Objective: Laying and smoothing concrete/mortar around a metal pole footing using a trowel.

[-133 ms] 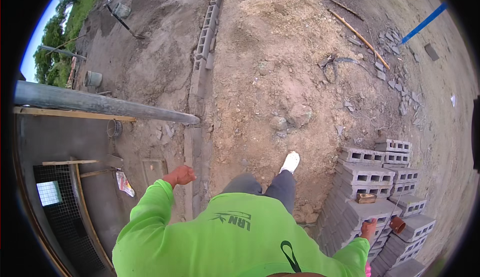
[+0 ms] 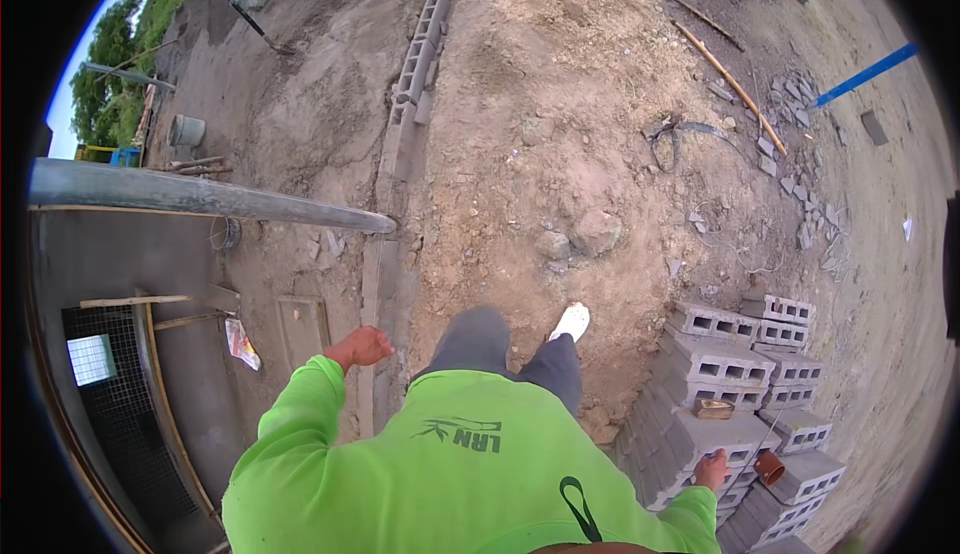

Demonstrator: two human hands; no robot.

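The left hand (image 2: 366,346) hangs loosely curled, visibly grasping nothing; the right hand (image 2: 712,470) is half-curled beside stacked grey hollow concrete blocks (image 2: 725,434), its grip and contact impossible to tell. Just right of it shows a reddish-brown open-ended cylinder (image 2: 769,468); far left, a pale grey round bucket (image 2: 186,131) stands on brown dirt (image 2: 520,184), contents indistinct.

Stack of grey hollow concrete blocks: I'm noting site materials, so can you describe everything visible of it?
The stack of grey hollow concrete blocks stands on brown earth, lower right in view, in uneven, stepped columns. Rectangular holes show in many faces. A small brown block lies on it; a reddish-brown cylindrical piece sits among the blocks. The right hand is over it; contact is unclear.
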